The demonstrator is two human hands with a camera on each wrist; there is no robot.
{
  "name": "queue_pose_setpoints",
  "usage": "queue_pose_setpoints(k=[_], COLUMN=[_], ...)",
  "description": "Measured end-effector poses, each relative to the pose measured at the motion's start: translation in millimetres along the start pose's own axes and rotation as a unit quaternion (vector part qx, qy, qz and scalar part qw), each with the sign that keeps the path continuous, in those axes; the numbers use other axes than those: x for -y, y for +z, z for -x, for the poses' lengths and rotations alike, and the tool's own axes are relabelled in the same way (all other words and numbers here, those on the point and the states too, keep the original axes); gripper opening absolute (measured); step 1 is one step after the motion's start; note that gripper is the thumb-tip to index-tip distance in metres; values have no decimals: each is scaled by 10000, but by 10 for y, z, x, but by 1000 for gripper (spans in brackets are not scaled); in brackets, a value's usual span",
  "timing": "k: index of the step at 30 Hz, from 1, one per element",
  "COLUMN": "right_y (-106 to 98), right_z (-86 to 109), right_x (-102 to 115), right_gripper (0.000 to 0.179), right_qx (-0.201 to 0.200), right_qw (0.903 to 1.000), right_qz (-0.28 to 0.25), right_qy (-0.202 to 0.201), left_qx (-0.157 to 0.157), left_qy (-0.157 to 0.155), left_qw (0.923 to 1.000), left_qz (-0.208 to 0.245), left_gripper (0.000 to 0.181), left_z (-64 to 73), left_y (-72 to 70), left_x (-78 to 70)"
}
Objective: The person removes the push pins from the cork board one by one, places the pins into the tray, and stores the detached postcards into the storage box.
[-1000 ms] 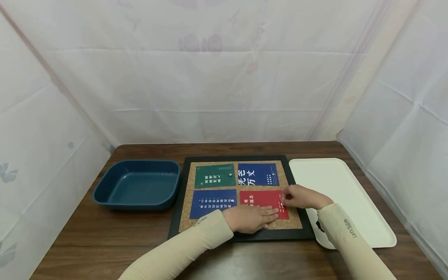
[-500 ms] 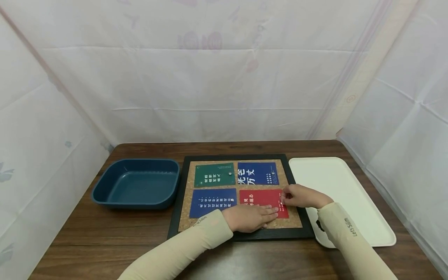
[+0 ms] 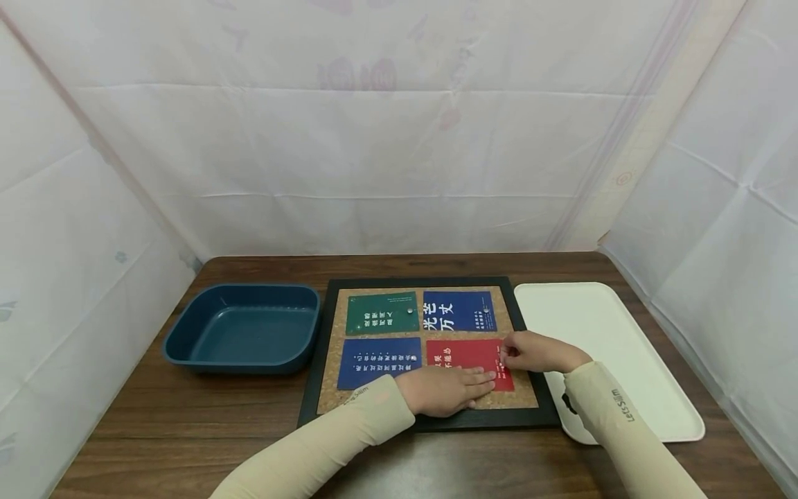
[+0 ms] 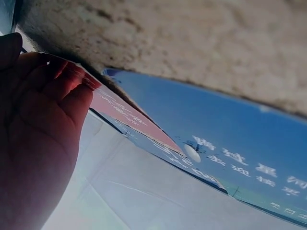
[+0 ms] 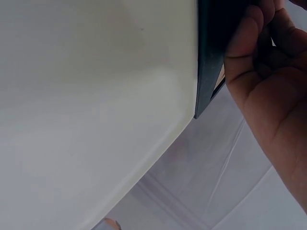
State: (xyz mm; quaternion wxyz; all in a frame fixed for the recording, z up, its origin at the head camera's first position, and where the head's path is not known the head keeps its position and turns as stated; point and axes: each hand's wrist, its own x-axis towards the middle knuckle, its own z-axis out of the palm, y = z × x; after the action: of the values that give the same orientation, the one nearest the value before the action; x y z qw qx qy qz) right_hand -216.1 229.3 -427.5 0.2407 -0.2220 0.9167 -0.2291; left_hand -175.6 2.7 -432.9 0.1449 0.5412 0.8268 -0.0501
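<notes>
A dark brown worktop [image 3: 174, 436] with wood grain running across it fills the lower part of the head view, a soft sheen near its front edge. White sheeting [image 3: 386, 159] hangs behind it and at both sides, creased in long level folds and printed with faint pinkish and bluish motifs.

Flat in the middle of the worktop lies a corkboard [image 3: 517, 399] in a black frame [image 3: 486, 418]. A deep teal bin [image 3: 255, 336] stands just to its left, and a shallow cream tray [image 3: 605, 333] lies along its right side.

Four cards are on the cork: a green card [image 3: 382, 315] and a blue card [image 3: 461, 315] in the far row, another blue one and the red card [image 3: 464, 352] in the near row, the red at the right. The left hand [image 3: 442, 389] rests flat on the red card, fingers straight. At that card's right edge the right hand [image 3: 537, 352] has its fingers curled, seemingly pinching a small pin [image 3: 502, 364], though the fingertips mostly hide it. Pale sleeves [image 3: 312, 447] cover both forearms.
</notes>
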Motion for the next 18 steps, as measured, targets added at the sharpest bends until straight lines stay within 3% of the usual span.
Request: queue_pose_setpoints(k=[18], right_y=[-9], right_z=[15], right_x=[21], right_gripper=[18], right_qx=[58], right_qw=[9999], right_qz=[58], right_qy=[-108], left_qx=[-10], left_qy=[-14], left_qw=[10000], left_qz=[10], left_gripper=[50], left_z=[4], left_y=[-2], left_x=[-9])
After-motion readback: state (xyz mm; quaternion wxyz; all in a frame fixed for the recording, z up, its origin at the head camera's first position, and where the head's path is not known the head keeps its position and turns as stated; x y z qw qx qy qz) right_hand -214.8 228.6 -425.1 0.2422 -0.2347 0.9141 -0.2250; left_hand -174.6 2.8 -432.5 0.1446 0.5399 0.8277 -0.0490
